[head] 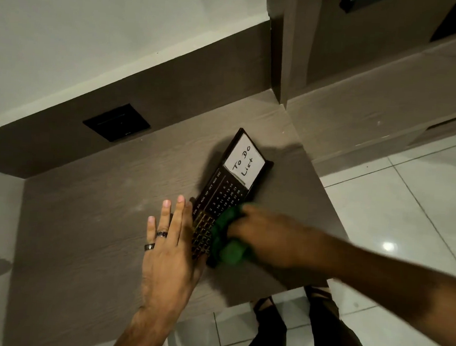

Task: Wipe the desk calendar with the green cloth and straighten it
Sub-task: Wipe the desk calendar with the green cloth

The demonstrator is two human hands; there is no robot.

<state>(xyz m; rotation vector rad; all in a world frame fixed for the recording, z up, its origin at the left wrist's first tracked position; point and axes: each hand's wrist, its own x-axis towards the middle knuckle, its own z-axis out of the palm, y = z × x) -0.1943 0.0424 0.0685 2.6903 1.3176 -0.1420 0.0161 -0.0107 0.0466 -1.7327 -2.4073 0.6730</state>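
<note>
A dark desk calendar (224, 188) lies at an angle on the brown desk top (105, 213), with month names, date numbers and a white "To Do List" card at its far end. My right hand (268, 237) is shut on a bunched green cloth (225, 237) and presses it against the calendar's near right part. My left hand (168, 244) rests flat with its fingers spread, on the desk along the calendar's left edge, thumb side touching it. The cloth and both hands hide the calendar's near end.
The desk meets a brown backboard with a black socket plate (117, 122) at the left. A cabinet panel (298, 42) rises behind the desk's right corner. White floor tiles (397, 201) and my legs (304, 335) lie past the desk's near right edge.
</note>
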